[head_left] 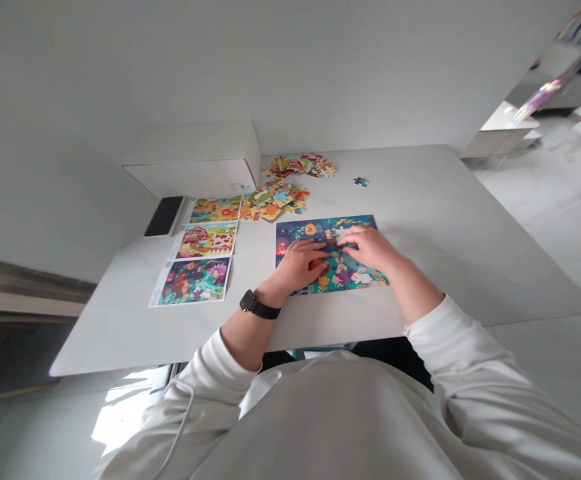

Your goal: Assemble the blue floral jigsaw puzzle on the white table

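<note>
A dark blue jigsaw puzzle with rabbits and flowers lies on the white table in front of me. My left hand, with a black watch on its wrist, lies flat on the puzzle's left middle, fingers stretched toward the centre. My right hand rests on the puzzle's right middle, its fingers curled down and pressed on the pieces near the centre. The fingertips of both hands almost meet. Whether either hand pinches a loose piece is hidden.
Three picture cards lie in a column left of the puzzle. Loose puzzle pieces are heaped behind it, another heap farther back, and one stray piece to the right. A white box and a black phone sit back left.
</note>
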### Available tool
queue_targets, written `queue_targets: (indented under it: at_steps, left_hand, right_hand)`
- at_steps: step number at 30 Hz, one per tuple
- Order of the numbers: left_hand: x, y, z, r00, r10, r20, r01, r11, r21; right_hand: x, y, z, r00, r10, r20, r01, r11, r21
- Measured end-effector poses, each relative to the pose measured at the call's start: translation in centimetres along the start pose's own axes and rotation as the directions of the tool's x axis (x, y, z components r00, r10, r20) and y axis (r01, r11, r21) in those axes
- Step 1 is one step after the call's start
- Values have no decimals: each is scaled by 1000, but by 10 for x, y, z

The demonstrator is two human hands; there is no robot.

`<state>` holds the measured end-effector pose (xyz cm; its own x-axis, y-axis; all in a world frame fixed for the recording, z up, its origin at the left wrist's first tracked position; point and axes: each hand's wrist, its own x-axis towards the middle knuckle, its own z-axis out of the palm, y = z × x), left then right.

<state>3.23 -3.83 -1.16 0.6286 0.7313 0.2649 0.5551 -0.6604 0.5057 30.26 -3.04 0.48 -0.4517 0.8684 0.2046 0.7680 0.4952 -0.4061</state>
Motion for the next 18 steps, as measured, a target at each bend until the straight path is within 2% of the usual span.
queue_targets:
  at_steps: [7, 18]
  left_hand:
    - [-1, 2, 0, 1000, -17, 12, 17, 1000, 4]
    - [1, 0, 1, 999, -38, 30, 37, 999, 18]
  right_hand:
    - [0, -5, -7, 992, 58, 108, -51, 997, -61]
    - [2, -14, -10, 977, 112, 179, -94, 990, -108]
